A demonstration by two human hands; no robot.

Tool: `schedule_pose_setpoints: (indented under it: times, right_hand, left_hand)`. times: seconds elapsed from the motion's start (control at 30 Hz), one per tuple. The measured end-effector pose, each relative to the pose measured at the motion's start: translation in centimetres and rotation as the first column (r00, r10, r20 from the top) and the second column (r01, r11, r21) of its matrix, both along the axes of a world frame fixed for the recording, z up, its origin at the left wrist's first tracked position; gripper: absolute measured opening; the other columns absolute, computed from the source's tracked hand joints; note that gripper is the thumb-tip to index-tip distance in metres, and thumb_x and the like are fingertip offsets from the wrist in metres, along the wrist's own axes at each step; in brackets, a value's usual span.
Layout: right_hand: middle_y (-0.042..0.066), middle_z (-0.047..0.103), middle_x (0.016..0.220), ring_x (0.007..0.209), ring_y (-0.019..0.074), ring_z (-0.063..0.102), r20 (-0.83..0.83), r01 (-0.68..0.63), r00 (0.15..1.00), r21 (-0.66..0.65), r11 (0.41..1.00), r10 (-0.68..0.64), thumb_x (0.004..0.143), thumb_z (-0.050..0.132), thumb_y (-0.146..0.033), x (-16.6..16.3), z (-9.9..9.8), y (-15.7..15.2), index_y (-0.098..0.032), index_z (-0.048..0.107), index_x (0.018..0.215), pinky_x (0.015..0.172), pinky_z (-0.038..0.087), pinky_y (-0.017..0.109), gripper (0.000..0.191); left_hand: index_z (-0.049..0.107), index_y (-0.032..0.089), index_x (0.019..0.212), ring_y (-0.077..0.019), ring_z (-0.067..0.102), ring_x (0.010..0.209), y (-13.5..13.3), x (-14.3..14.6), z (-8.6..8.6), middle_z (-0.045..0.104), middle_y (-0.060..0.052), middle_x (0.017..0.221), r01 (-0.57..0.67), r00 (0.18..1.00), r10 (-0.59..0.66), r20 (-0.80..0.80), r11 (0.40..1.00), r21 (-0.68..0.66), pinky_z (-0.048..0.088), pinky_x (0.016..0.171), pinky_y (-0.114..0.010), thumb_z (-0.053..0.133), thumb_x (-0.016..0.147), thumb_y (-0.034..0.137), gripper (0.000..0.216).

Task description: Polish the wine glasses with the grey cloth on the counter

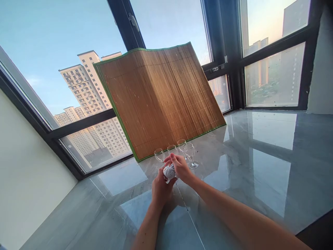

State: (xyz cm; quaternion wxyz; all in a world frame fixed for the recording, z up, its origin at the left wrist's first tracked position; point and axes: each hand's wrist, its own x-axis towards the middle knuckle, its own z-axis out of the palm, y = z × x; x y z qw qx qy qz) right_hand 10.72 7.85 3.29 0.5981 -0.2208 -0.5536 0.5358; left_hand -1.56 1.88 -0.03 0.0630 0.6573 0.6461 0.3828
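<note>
A bunched grey cloth (pixel 169 171) sits between my two hands, apparently pushed into the mouth of a clear wine glass whose stem is hidden. My left hand (pixel 161 187) is closed around the glass from below and the left. Over the far right side of the cloth, my right hand (pixel 182 168) is closed with its thumb raised. Just beyond my hands stand several clear stemmed glasses, among them a wine glass (pixel 192 164) on the right and another wine glass (pixel 159 155) on the left, partly behind my fingers.
A brown bamboo mat (pixel 161 100) with green edging leans against the dark window frame (pixel 221 45) behind the glasses. The shiny grey marble-look surface (pixel 234 194) reflects the windows. A white wall (pixel 31 156) rises at the left.
</note>
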Motion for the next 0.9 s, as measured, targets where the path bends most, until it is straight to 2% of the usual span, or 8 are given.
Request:
schedule_pose_setpoints:
  times: [0.27,0.43,0.57,0.67,0.8,0.9]
  right_hand:
    - [0.007,0.069,0.063,0.052,0.0145,0.056,0.011,0.035,0.999,0.034,0.999,-0.035,0.086,0.047,-0.074,0.4,0.4,0.2,-0.014,0.071,0.076,0.052,0.041,0.025,0.065]
    - [0.006,0.069,0.061,0.051,0.015,0.057,-0.03,0.023,0.999,-0.05,0.998,-0.025,0.085,0.046,-0.076,0.5,0.3,0.6,-0.015,0.069,0.079,0.05,0.042,0.025,0.065]
    - [0.006,0.067,0.06,0.051,0.015,0.058,-0.034,0.073,0.997,-0.05,0.996,-0.075,0.086,0.044,-0.076,0.6,0.4,0.7,-0.015,0.069,0.078,0.049,0.042,0.024,0.067]
    - [0.005,0.065,0.057,0.049,0.0146,0.057,-0.063,0.116,0.991,-0.044,0.992,-0.119,0.086,0.045,-0.076,0.6,0.7,0.7,-0.015,0.068,0.074,0.048,0.041,0.024,0.066]
    - [0.003,0.06,0.054,0.047,0.0132,0.054,-0.126,0.242,0.961,-0.056,0.969,-0.247,0.088,0.044,-0.073,0.9,1.1,0.6,-0.015,0.065,0.07,0.048,0.04,0.024,0.064]
    - [0.001,0.057,0.054,0.047,0.0127,0.052,-0.12,0.321,0.938,-0.049,0.946,-0.324,0.091,0.039,-0.07,0.9,1.2,0.3,-0.017,0.063,0.069,0.048,0.038,0.023,0.063]
  left_hand:
    - [0.052,0.025,0.108,-0.0185,0.06,0.068,0.2,-0.2,-0.4,0.065,0.002,0.08,0.038,0.998,-0.039,0.039,0.999,0.026,0.037,0.062,-0.028,0.068,0.077,0.031,0.035]
    - [0.052,0.025,0.096,-0.017,0.056,0.064,0.3,-0.3,-0.7,0.059,0.004,0.073,0.034,0.997,-0.036,0.066,0.999,0.036,0.034,0.061,-0.027,0.068,0.077,0.035,0.028]
    - [0.051,0.025,0.091,-0.0163,0.055,0.063,0.4,-0.2,-0.8,0.058,0.004,0.072,0.066,0.991,-0.072,0.109,0.996,0.057,0.037,0.062,-0.028,0.068,0.077,0.038,0.025]
    - [0.053,0.024,0.095,-0.0157,0.055,0.062,0.5,-0.2,-0.9,0.059,0.003,0.074,0.074,0.987,-0.084,0.134,0.994,0.081,0.039,0.063,-0.028,0.069,0.077,0.038,0.028]
    - [0.055,0.021,0.107,-0.0167,0.059,0.065,0.9,-0.4,-1.0,0.062,0.001,0.079,0.056,0.956,-0.094,0.279,0.988,0.142,0.045,0.066,-0.03,0.068,0.079,0.048,0.042]
    - [0.055,0.018,0.101,-0.0171,0.06,0.065,1.4,-1.0,-1.0,0.062,-0.002,0.077,-0.026,0.869,-0.055,0.491,0.987,0.156,0.045,0.062,-0.029,0.062,0.08,0.063,0.05]
